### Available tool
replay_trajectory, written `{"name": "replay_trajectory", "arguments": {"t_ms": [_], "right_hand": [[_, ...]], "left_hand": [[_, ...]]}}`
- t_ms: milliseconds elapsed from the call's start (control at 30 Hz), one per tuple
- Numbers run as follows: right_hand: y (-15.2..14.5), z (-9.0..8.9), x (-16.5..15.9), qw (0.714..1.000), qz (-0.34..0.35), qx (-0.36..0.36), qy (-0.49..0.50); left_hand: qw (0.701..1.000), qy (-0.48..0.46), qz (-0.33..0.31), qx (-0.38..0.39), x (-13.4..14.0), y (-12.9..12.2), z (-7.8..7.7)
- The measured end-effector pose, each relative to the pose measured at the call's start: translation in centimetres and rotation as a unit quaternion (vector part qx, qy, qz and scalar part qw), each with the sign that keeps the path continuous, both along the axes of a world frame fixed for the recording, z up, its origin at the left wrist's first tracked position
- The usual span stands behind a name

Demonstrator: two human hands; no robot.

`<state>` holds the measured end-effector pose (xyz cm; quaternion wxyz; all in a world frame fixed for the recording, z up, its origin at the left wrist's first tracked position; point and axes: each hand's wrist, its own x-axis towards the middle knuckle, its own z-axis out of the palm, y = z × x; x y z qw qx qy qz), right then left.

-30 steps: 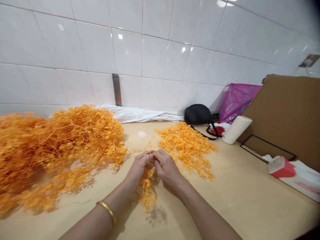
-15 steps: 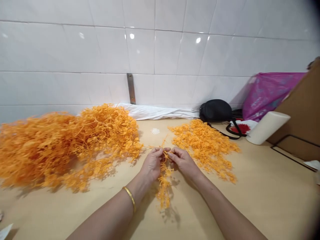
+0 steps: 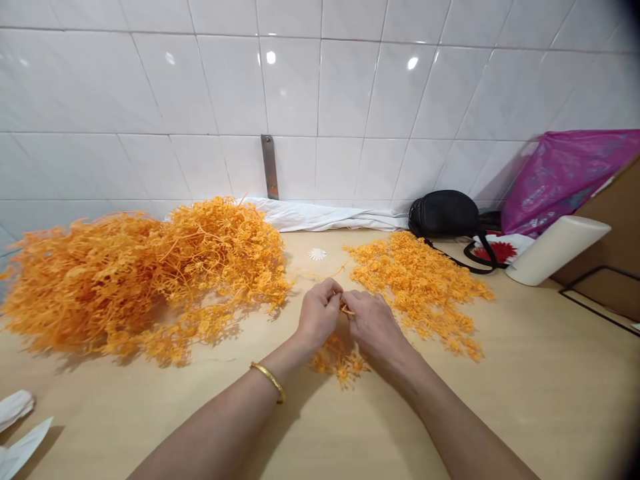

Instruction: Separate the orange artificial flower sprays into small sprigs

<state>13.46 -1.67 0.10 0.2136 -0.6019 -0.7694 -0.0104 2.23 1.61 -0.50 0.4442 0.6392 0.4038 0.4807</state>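
My left hand (image 3: pixel 319 313) and my right hand (image 3: pixel 371 327) meet above the middle of the table. Both are closed, fingertips pinching the stem of an orange artificial flower spray (image 3: pixel 344 369). Its blossoms hang below my hands, and a thin stem end sticks out beyond them. My fingers hide most of the grip. To the left lies a large heap of orange artificial flowers (image 3: pixel 135 280). A smaller, flatter pile of orange sprays (image 3: pixel 417 290) lies just beyond my right hand.
A white daisy-shaped piece (image 3: pixel 317 254) lies past my hands. Along the tiled wall are a white cloth (image 3: pixel 320 218), a black bag (image 3: pixel 445 215) and a purple plastic bag (image 3: pixel 565 177). At right stand a white roll (image 3: pixel 559 250) and a cardboard box (image 3: pixel 613 243). White scraps (image 3: pixel 23 443) lie front left.
My hands have drawn tighter together around the stem, the right one turned with its back up. The hanging blossoms sit higher and closer to my hands. The view has shifted slightly.
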Motion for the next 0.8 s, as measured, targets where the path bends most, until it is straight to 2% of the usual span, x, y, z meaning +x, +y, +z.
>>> {"name": "replay_trajectory", "arguments": {"t_ms": [67, 167, 333, 467, 533, 633, 700, 800], "right_hand": [[-0.3, 0.3, -0.8, 0.998, -0.03, 0.011, -0.058], [-0.7, 0.8, -1.9, 0.995, -0.046, 0.013, -0.091], [-1.0, 1.3, -1.9, 0.988, -0.077, 0.032, -0.13], [-0.4, 1.2, 0.8, 0.977, -0.161, 0.051, -0.131], [0.0, 1.2, 2.3, 0.969, -0.214, 0.05, -0.114], [0.3, 1.0, 4.0, 0.954, -0.267, 0.072, -0.12], [0.4, 0.9, 4.6, 0.947, -0.274, 0.105, -0.129], [0.5, 0.9, 4.7, 0.949, -0.256, 0.149, -0.111]], "left_hand": [[0.988, 0.113, 0.053, 0.088, -0.1, -0.4, 0.5], [0.962, 0.211, 0.092, 0.146, -0.1, -0.9, 1.0], [0.949, 0.222, 0.089, 0.207, -0.3, -1.0, 1.0], [0.949, 0.225, 0.12, 0.186, -1.0, -0.7, 0.8], [0.968, 0.175, 0.101, 0.15, -1.0, -0.7, 0.7], [0.998, 0.037, 0.034, 0.045, -0.8, -0.6, 0.9], [0.998, -0.063, 0.007, -0.03, -0.7, -0.3, 1.3], [0.975, -0.201, -0.008, -0.096, -1.1, 0.4, 2.1]]}}
